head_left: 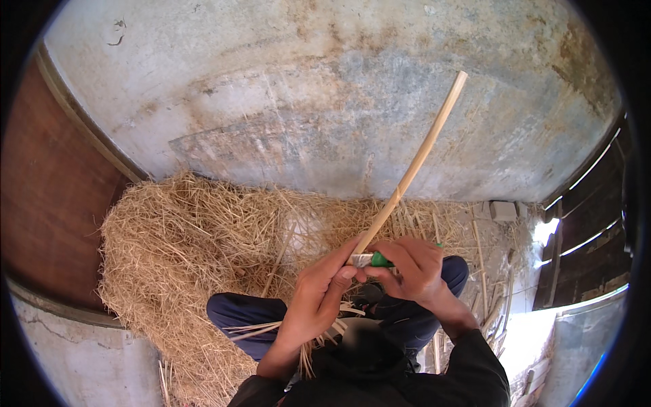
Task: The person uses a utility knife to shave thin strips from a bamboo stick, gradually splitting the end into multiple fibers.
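Observation:
A long pale wooden stick (418,163) slants up and away to the right, its lower end between my hands. My left hand (317,295) is closed around that lower end, thumb laid along it. In my right hand (415,269), closed, is a green-handled knife (381,259). Its short metal blade lies against or very close to the stick, next to my left fingertips; the exact contact is too small to make out. Thin pale wood strips (261,328) lie across my lap beneath the left wrist, partly hidden by it.
A big heap of straw (183,251) covers the floor on the left and ahead of my knees. Behind it rises a stained plaster wall (325,115). A brown door panel (61,197) stands left; dark slatted boards (586,224) and a grey block (502,211) are at right.

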The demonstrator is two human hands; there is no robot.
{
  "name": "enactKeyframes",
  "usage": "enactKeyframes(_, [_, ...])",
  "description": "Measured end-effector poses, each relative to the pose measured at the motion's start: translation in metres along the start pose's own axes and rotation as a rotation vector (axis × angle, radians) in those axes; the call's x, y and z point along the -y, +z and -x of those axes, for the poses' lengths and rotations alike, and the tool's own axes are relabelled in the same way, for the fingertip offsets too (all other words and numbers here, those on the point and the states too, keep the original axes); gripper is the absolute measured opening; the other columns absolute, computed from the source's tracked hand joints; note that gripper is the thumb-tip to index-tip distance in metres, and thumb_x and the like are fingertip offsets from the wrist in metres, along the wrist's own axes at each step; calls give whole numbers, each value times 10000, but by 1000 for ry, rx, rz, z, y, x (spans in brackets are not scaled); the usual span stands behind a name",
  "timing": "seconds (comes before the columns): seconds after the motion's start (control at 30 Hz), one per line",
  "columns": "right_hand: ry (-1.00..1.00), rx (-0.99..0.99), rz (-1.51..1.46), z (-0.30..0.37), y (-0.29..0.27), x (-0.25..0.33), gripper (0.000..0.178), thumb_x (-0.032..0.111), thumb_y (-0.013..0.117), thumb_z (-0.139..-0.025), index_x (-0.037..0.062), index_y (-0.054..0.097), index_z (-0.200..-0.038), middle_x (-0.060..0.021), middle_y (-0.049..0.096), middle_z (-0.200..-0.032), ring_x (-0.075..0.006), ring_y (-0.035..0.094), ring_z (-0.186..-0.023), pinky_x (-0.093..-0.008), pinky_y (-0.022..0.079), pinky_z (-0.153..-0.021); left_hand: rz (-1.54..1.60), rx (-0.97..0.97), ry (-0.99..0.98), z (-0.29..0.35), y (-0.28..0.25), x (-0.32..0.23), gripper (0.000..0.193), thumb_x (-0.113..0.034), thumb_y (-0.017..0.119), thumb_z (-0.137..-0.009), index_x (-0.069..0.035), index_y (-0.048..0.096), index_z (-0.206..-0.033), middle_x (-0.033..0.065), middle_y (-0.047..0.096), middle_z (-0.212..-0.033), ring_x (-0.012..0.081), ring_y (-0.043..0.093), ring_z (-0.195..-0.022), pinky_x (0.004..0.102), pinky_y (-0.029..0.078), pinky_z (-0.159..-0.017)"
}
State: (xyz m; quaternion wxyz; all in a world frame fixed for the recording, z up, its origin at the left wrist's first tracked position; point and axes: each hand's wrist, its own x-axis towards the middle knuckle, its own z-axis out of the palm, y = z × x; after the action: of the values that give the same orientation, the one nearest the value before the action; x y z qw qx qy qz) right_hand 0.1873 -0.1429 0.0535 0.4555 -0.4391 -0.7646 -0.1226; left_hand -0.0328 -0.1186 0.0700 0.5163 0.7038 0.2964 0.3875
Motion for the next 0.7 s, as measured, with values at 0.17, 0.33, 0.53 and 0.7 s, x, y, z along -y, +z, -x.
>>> enactKeyframes(0.17, [-1, -12, -23, -1, -1, 4, 383, 307, 933, -871, 31, 787, -1093, -71, 711, -819, -225, 731, -674, -338, 586, -584, -193, 81, 119, -2, -6, -5, 587, -66, 640, -1097, 5, 484, -1658, 149, 614, -1117, 256, 606, -963, 357, 507, -878])
enactKeyframes(0.33, [-39, -4, -12, -2, -1, 7, 384, 312, 929, -874, 24, 779, -1080, -68, 700, -806, -222, 730, -668, -332, 580, -571, -192, 78, 167, -2, -5, -8, 645, -17, 657, -1067, 8, 450, -1677, 155, 588, -1106, 276, 576, -946, 365, 493, -867])
enactKeyframes(0.53, [-69, 20, -1, -3, -6, 5, 398, 336, 923, -866, 32, 779, -1078, -54, 693, -787, -216, 721, -651, -320, 557, -550, -125, 134, 166, 0, -6, -3, 648, 13, 640, -1069, 26, 427, -1681, 270, 648, -1423, 386, 687, -1253, 403, 519, -1069])
enactKeyframes(0.7, [-107, 8, 7, -4, -4, 5, 388, 348, 920, -860, 45, 783, -1061, -33, 693, -782, -202, 715, -644, -313, 544, -551, -133, 102, 198, 0, -5, -3, 656, 9, 645, -1070, 44, 411, -1682, 300, 599, -1540, 417, 667, -1348, 419, 512, -1112])
